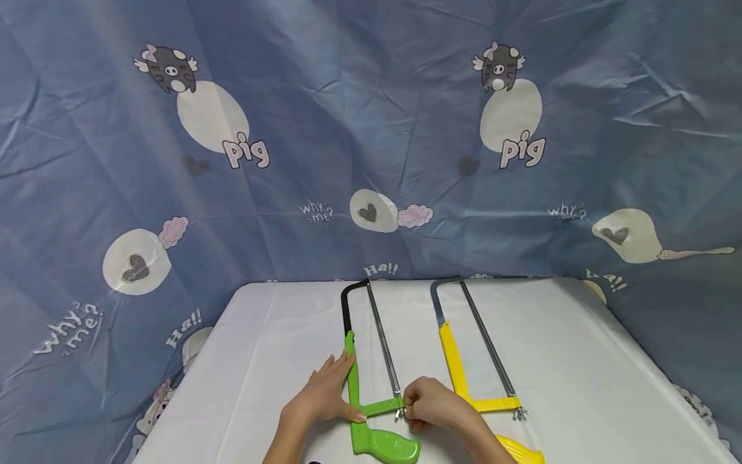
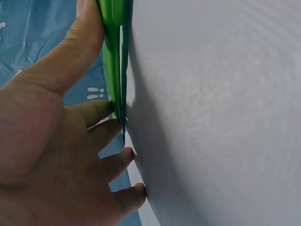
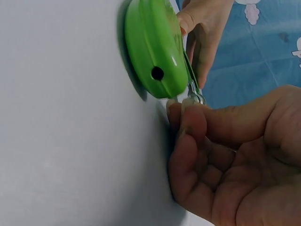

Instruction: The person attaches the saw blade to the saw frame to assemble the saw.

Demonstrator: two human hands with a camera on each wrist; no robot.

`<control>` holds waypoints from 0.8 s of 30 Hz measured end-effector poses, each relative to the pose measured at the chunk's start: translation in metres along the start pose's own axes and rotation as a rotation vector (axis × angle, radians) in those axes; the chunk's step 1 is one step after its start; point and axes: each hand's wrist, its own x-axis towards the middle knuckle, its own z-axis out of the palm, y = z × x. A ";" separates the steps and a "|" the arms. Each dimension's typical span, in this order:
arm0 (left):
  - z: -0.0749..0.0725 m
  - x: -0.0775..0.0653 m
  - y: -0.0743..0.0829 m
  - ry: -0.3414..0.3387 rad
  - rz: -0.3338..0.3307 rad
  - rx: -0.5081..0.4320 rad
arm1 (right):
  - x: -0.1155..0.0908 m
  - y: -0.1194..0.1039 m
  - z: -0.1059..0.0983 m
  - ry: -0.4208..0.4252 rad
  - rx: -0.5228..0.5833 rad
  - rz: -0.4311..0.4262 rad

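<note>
A green hacksaw with a black front bow lies on the white table, its handle toward me. My left hand rests spread along its green frame, thumb on the frame above the handle. In the left wrist view, two fingertips touch the frame and the others press on the table. My right hand pinches at the metal wing nut at the blade's near end, thumb against curled index finger. The fingertips partly hide this nut. The saw's blade runs away from me, fixed at both ends.
A yellow hacksaw lies parallel to the right, its handle partly behind my right forearm. Its own wing nut sticks out at the near end. Behind the white table hangs a blue printed cloth. A small dark object shows at the bottom edge.
</note>
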 end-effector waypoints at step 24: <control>0.001 -0.001 0.001 0.000 0.012 0.007 | -0.009 -0.005 0.016 0.177 -0.271 -0.063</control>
